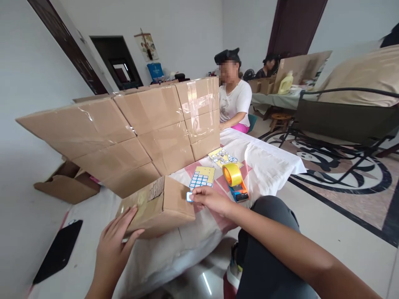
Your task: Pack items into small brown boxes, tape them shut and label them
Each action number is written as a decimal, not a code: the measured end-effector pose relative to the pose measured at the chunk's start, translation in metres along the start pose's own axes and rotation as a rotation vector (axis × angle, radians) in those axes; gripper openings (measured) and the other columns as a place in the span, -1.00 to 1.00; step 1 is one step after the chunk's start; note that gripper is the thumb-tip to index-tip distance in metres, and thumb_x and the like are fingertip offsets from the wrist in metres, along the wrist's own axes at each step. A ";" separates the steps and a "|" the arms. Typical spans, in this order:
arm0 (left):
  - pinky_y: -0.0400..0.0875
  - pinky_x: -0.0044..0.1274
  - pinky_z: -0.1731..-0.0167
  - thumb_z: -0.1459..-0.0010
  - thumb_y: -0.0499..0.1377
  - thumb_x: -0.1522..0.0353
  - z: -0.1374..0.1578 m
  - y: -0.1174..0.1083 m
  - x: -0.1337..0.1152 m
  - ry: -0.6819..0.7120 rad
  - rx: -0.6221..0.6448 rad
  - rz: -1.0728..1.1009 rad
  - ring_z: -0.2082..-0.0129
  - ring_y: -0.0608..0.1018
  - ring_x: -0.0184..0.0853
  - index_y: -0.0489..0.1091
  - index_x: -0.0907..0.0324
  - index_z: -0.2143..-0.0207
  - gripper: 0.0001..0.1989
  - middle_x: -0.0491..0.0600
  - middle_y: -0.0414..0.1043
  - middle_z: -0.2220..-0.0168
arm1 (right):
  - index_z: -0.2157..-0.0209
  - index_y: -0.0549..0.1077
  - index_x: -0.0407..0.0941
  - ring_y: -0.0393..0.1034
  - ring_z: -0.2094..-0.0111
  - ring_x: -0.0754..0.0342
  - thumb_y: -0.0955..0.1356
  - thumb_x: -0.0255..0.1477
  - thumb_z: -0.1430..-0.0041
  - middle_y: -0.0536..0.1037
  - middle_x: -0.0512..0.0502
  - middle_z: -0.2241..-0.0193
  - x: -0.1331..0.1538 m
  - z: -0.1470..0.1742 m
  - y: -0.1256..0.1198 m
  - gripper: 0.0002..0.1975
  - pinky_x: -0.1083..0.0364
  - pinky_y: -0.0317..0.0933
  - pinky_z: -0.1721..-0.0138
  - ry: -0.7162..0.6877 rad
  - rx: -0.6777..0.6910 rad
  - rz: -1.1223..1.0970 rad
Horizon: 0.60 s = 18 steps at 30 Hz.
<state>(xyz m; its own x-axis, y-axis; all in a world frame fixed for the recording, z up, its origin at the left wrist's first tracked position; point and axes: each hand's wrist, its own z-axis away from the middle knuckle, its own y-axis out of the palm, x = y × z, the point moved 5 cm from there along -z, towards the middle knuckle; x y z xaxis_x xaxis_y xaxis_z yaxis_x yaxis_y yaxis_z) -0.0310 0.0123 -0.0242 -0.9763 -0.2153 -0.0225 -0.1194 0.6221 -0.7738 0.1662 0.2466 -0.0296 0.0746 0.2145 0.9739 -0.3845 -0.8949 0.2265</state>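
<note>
A small cardboard box (152,214) sits tilted near the table's front edge, with clear tape across its top. My left hand (120,232) grips its left end, fingers over the top and thumb along the near side. Between the thumb and fingers of my right hand (210,200) is a small white sticker with a blue border (189,197), right by the box's right end. Just beyond that hand lies a yellow sheet of blue-edged stickers (202,176). To its right stands a tape dispenser (238,193) with a roll of yellow tape (232,174).
Stacked cardboard boxes (165,133) form a wall along the table's far side. A second sticker sheet (226,157) holds scattered pieces. An open box (68,182) and a black flat object (59,251) lie left. A person (235,97) sits beyond the boxes; a folding chair (339,120) stands right.
</note>
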 end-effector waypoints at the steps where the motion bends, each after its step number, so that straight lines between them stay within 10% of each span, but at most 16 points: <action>1: 0.30 -0.27 -0.06 -0.31 0.01 0.00 -0.001 0.001 0.000 -0.013 0.004 0.001 -0.15 0.47 -0.02 0.15 0.08 -0.32 -0.37 0.11 0.45 -0.17 | 0.52 0.36 -0.14 0.05 0.60 0.26 0.46 -0.20 -0.03 0.25 0.15 0.66 -0.001 -0.001 0.001 -0.67 0.15 -0.12 0.50 0.000 0.006 0.002; 18: 0.26 -0.20 -0.13 -0.32 0.03 0.04 -0.005 -0.003 -0.019 -0.065 -0.010 -0.003 -0.20 0.45 0.01 0.21 0.10 -0.29 -0.42 0.13 0.45 -0.18 | 0.52 0.30 -0.13 -0.05 0.61 0.27 0.48 -0.13 -0.02 0.18 0.18 0.66 -0.010 -0.007 0.009 -0.59 0.14 -0.25 0.50 0.082 -0.026 -0.108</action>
<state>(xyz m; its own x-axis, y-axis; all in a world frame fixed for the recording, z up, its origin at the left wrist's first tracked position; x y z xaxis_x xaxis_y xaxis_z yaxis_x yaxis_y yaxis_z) -0.0133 0.0182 -0.0186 -0.9621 -0.2656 -0.0617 -0.1245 0.6291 -0.7673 0.1552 0.2388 -0.0373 0.0421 0.3416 0.9389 -0.4023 -0.8544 0.3289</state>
